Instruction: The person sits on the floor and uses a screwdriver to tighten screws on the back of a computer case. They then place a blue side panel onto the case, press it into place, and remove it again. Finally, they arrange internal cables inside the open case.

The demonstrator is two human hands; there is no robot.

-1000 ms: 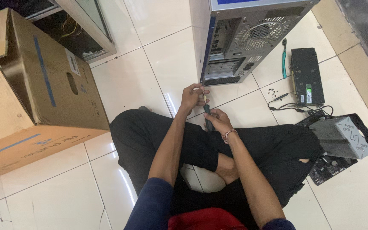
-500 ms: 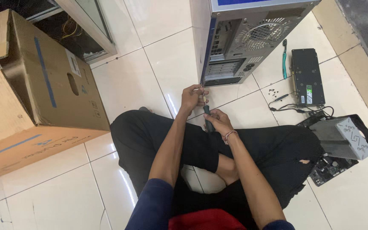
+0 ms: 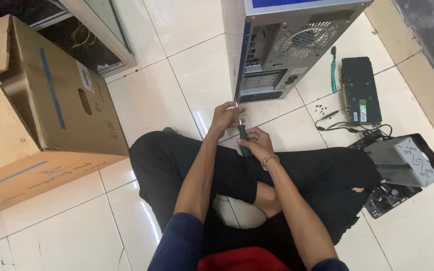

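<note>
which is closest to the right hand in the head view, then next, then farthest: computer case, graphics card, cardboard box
1. computer case, just ahead of the right hand, which holds a screwdriver.
2. graphics card, on the floor to the right.
3. cardboard box, far to the left.
</note>
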